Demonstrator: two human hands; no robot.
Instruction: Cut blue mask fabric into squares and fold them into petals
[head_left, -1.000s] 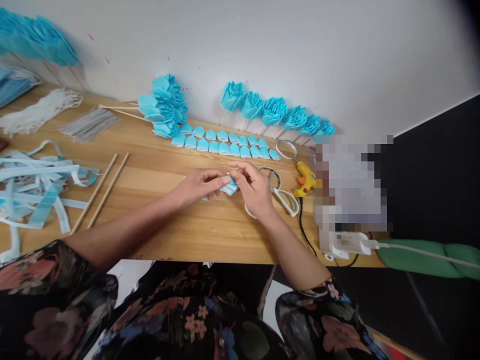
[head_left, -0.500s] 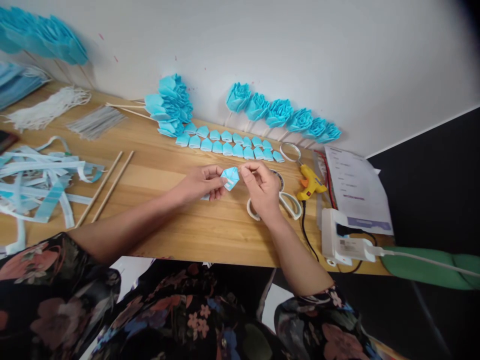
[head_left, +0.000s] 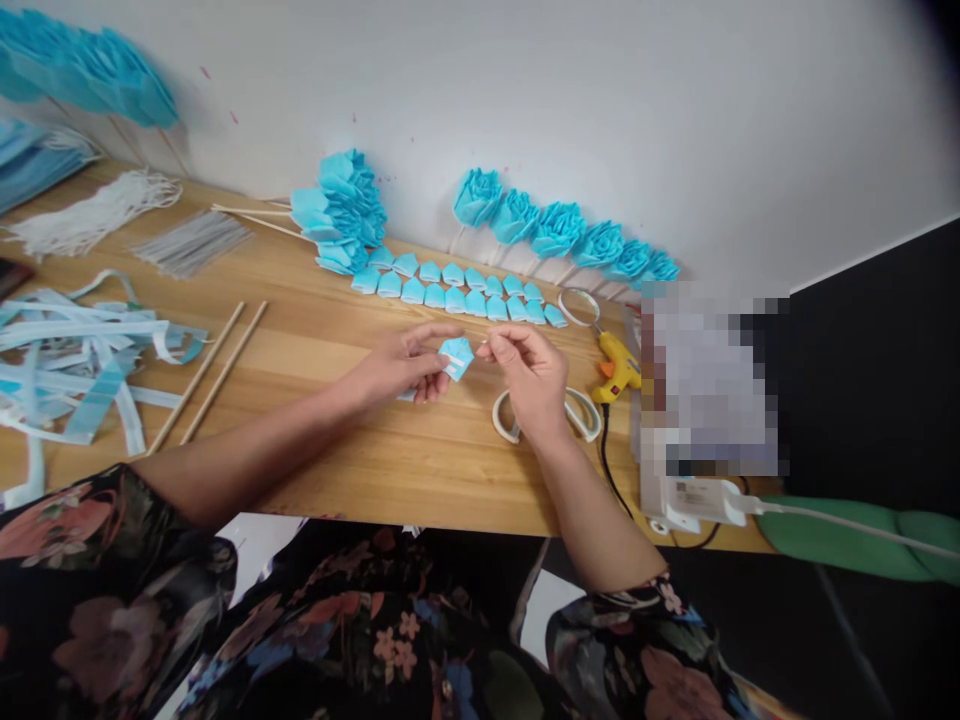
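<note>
My left hand (head_left: 412,365) pinches a small folded blue petal (head_left: 459,362) between thumb and fingers, its index finger stretched out above. A white strip shows across the petal's face. Just to the right, my right hand (head_left: 531,375) has thumb and fingertips pressed together, apart from the petal. Something pale and tiny may be at its fingertips; I cannot make it out. Below that hand, scissors with white handles (head_left: 585,415) lie partly hidden by it. Beyond both hands, more folded petals (head_left: 455,299) lie in two rows.
Blue flowers on sticks (head_left: 556,228) lean against the wall, with a flower bunch (head_left: 345,212) left of them. A tape roll (head_left: 579,306), a yellow glue gun (head_left: 616,368) and a power strip (head_left: 679,505) are right. Two wooden sticks (head_left: 225,370) and cut strips (head_left: 82,360) lie left.
My right hand has drawn back slightly to the right, widening the gap to the petal. My left hand has shifted a little left with the petal, its index finger lifting and straightening.
</note>
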